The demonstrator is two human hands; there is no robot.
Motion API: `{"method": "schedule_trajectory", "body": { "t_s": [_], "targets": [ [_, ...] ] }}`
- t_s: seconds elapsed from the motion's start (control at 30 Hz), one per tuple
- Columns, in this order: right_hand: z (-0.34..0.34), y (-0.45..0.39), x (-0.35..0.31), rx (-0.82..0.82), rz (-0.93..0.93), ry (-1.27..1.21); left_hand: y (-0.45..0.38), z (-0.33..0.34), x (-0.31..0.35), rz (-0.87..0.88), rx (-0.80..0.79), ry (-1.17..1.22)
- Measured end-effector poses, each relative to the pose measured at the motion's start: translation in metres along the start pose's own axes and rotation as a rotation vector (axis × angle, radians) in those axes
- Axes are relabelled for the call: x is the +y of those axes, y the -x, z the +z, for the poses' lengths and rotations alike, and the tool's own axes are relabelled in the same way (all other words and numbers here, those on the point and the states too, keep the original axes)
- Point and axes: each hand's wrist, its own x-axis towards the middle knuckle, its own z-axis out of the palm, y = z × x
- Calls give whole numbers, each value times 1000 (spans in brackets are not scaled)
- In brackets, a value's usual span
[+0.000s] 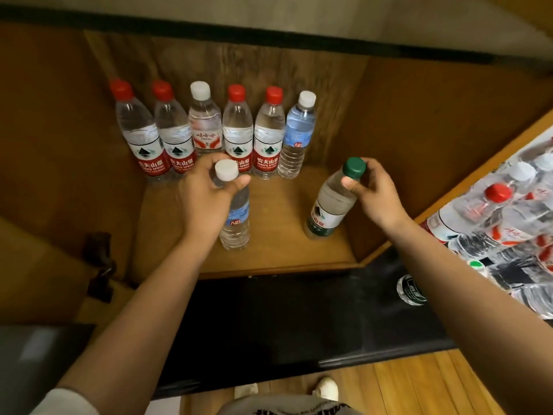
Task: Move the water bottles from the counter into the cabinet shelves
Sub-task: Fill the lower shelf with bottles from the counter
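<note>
Wood lines the cabinet shelf that fills the middle of the frame, with 6 water bottles standing in a row against its back wall: 4 with red caps, 2 with white. The left hand grips a white-capped bottle by its neck, fingers curled round it just under the cap; the hand hides the bottle's shoulder, and whether its base touches the shelf is hard to tell. At centre right, the right hand pinches a green-capped bottle near the top, thumb on the neck, the bottle tilted with its base low over the shelf or on it. At the right edge, the counter carries a crowd of more bottles, blurred and cut off by the frame, so their number cannot be made out. A dark object at lower left is too blurred to identify. 2 white shoes show at the bottom on a wooden floor.
</note>
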Motion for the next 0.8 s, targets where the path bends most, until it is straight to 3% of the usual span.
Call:
{"method": "schedule_trajectory", "body": {
  "t_s": [0.27, 0.5, 0.63, 0.8],
  "targets": [
    [13, 9, 15, -20, 157, -242, 1, 3, -13, -16, -84, 14],
    [62, 35, 54, 120, 391, -95, 21, 5, -28, -146, -188, 149],
    [81, 32, 60, 147, 575, -45, 23, 12, -31, -205, -96, 99],
    [86, 17, 62, 281, 583, -79, 26, 24, -38, -259, -49, 46]
  ]
}}
